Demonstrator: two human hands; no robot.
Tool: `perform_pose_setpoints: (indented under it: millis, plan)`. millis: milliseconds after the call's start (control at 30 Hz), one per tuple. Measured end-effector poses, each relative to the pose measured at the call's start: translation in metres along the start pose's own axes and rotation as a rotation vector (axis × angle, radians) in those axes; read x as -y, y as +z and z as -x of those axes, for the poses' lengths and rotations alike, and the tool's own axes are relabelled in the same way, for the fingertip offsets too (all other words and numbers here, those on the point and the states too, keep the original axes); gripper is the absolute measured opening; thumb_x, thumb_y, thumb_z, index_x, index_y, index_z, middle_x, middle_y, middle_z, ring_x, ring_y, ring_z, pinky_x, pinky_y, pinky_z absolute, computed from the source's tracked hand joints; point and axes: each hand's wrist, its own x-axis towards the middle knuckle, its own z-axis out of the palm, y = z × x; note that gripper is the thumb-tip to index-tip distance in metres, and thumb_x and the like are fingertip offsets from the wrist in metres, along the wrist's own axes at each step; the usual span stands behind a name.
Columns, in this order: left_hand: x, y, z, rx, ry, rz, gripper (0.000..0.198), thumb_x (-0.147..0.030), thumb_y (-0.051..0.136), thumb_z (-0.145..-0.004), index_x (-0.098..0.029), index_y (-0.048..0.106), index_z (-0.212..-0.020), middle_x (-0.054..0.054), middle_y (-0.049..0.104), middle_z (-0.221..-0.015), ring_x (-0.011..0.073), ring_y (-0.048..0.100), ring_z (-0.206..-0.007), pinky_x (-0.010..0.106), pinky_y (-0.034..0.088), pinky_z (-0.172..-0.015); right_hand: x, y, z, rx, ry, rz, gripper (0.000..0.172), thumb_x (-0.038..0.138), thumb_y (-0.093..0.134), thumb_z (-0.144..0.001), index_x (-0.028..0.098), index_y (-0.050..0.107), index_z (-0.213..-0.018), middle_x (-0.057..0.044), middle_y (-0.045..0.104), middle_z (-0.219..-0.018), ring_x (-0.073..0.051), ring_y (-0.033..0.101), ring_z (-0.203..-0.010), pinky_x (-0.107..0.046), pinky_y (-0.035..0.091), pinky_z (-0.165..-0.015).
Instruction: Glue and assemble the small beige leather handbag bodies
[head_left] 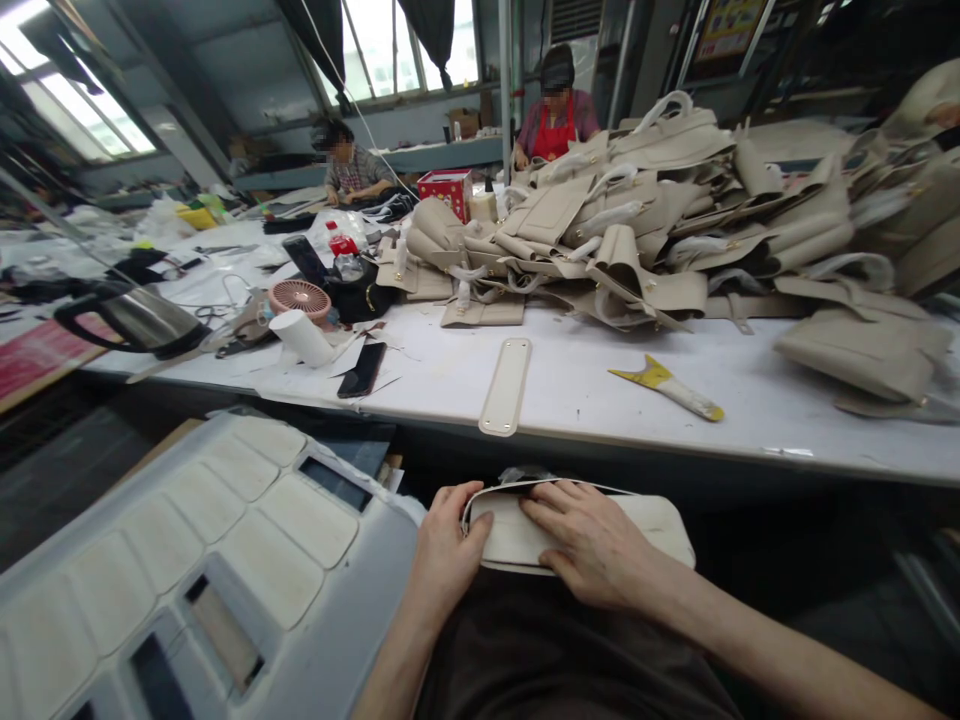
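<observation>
Over my lap I hold a cream leather bag piece (649, 523) with a rounded right end and a thin raised upper edge. My left hand (451, 535) pinches its left end, thumb in front and fingers behind. My right hand (589, 545) grips the middle, its fingertips reaching in under the upper edge and the thumb at the lower edge. What lies inside the fold is hidden. On the table just beyond is a flat cream strip (505, 388) with small metal studs at its corners.
Beige bags (555, 215) are heaped along the white table (427, 385). A yellow-tipped tool (671, 385), a phone (362, 370), a white roll (301, 337), a pink fan (300, 300) and a kettle (142, 318) lie nearby. At left, a board (360, 600) bears several cream panels. Co-workers sit beyond.
</observation>
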Motion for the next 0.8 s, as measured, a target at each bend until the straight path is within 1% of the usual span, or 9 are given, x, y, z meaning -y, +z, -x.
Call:
perform_pose_setpoints:
  millis: [67, 233, 400, 533, 567, 633, 700, 800]
  plan:
    - [0.001, 0.0, -0.002, 0.02, -0.001, -0.014, 0.036, -0.025, 0.054, -0.082, -0.017, 0.062, -0.117, 0.009, 0.061, -0.111, 0.0244, 0.058, -0.108, 0.039, 0.045, -0.095, -0.001, -0.001, -0.001, 0.005, -0.004, -0.007, 0.044, 0.024, 0.065, -0.08, 0.019, 0.058, -0.123, -0.008, 0.058, -0.128, -0.028, 0.051, -0.115, -0.045, 0.042, -0.099]
    - [0.004, 0.002, -0.006, 0.037, 0.002, -0.059, 0.039, -0.024, 0.054, -0.083, -0.019, 0.06, -0.121, 0.008, 0.06, -0.114, 0.0237, 0.057, -0.109, 0.039, 0.043, -0.097, 0.0, 0.0, -0.004, 0.018, -0.005, 0.014, 0.037, 0.023, 0.063, -0.081, 0.017, 0.061, -0.117, -0.009, 0.059, -0.125, -0.029, 0.051, -0.111, -0.045, 0.044, -0.095]
    - [0.001, 0.0, -0.004, 0.048, -0.02, -0.067, 0.039, -0.024, 0.054, -0.083, -0.019, 0.06, -0.121, 0.007, 0.059, -0.113, 0.0236, 0.057, -0.108, 0.038, 0.043, -0.096, -0.003, -0.003, -0.003, 0.043, -0.021, -0.006, 0.038, 0.023, 0.062, -0.081, 0.019, 0.061, -0.118, -0.009, 0.059, -0.123, -0.029, 0.052, -0.109, -0.047, 0.044, -0.094]
    - [0.001, -0.001, -0.004, 0.035, -0.028, -0.037, 0.038, -0.024, 0.054, -0.083, -0.02, 0.061, -0.12, 0.007, 0.059, -0.114, 0.023, 0.057, -0.109, 0.037, 0.043, -0.097, -0.004, -0.006, -0.002, 0.049, -0.047, -0.054, 0.046, 0.016, 0.057, -0.079, 0.022, 0.058, -0.124, -0.009, 0.058, -0.121, -0.028, 0.051, -0.111, -0.046, 0.042, -0.097]
    - [0.001, -0.001, -0.004, 0.034, -0.03, -0.032, 0.038, -0.023, 0.054, -0.083, -0.02, 0.061, -0.12, 0.007, 0.059, -0.115, 0.0229, 0.057, -0.11, 0.037, 0.042, -0.097, -0.003, -0.006, -0.002, 0.044, -0.048, -0.07, 0.046, 0.015, 0.056, -0.079, 0.022, 0.059, -0.123, -0.009, 0.058, -0.12, -0.027, 0.051, -0.11, -0.046, 0.042, -0.097]
    - [0.0, -0.002, -0.004, 0.041, -0.042, -0.025, 0.038, -0.023, 0.054, -0.083, -0.021, 0.061, -0.12, 0.006, 0.059, -0.115, 0.0226, 0.057, -0.109, 0.037, 0.042, -0.097, 0.0, -0.005, -0.003, 0.026, -0.037, -0.106, 0.039, 0.014, 0.053, -0.08, 0.021, 0.062, -0.117, -0.009, 0.058, -0.116, -0.026, 0.053, -0.107, -0.044, 0.044, -0.094]
    - [0.001, -0.003, -0.004, 0.056, -0.05, -0.017, 0.038, -0.023, 0.055, -0.083, -0.02, 0.061, -0.12, 0.006, 0.059, -0.115, 0.0221, 0.057, -0.107, 0.037, 0.043, -0.096, 0.004, -0.002, -0.006, -0.004, -0.021, -0.119, 0.032, 0.017, 0.052, -0.084, 0.02, 0.062, -0.115, -0.009, 0.059, -0.111, -0.024, 0.054, -0.103, -0.042, 0.045, -0.091]
    - [0.004, -0.003, -0.004, 0.06, -0.042, 0.002, 0.038, -0.022, 0.055, -0.083, -0.02, 0.061, -0.12, 0.006, 0.059, -0.114, 0.021, 0.057, -0.106, 0.036, 0.043, -0.095, 0.009, 0.004, -0.015, -0.023, -0.024, -0.051, 0.029, 0.027, 0.051, -0.091, 0.023, 0.06, -0.119, -0.009, 0.059, -0.112, -0.025, 0.055, -0.102, -0.042, 0.047, -0.086]
